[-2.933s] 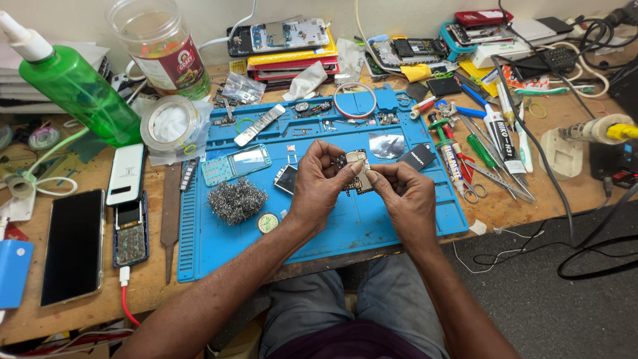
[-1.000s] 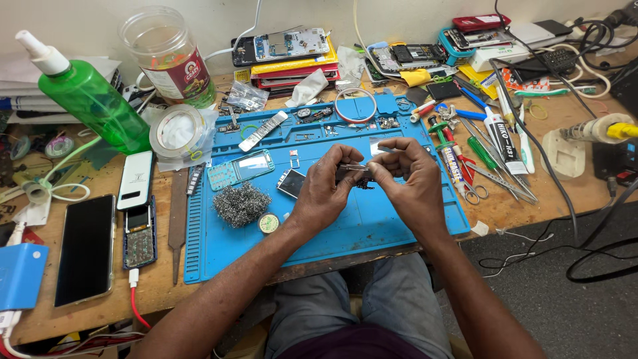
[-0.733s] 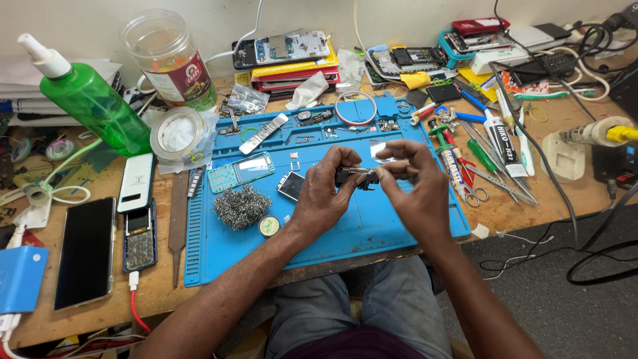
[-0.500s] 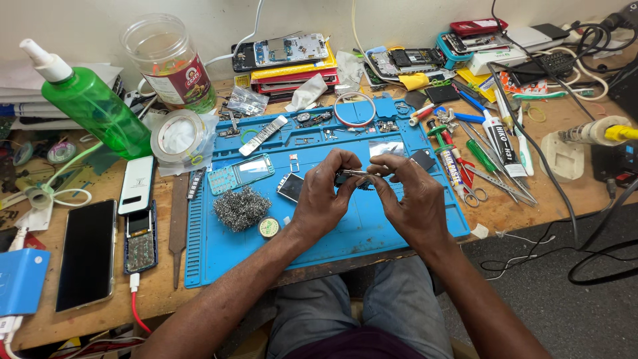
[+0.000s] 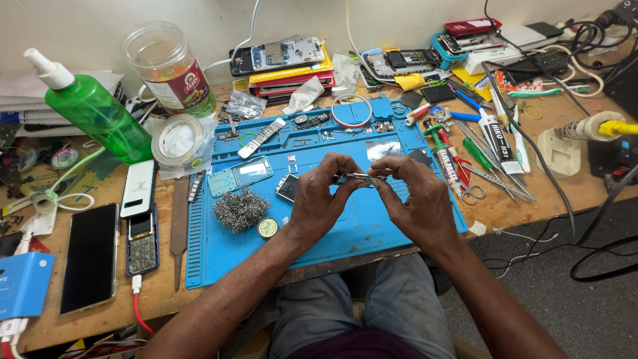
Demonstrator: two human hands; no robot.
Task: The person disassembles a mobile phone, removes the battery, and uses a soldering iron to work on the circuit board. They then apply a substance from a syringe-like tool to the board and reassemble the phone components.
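Above the blue rubber work mat, the left hand and right hand meet fingertip to fingertip, pinching between them a thin dark metal part held level, spanning both thumbs and forefingers.
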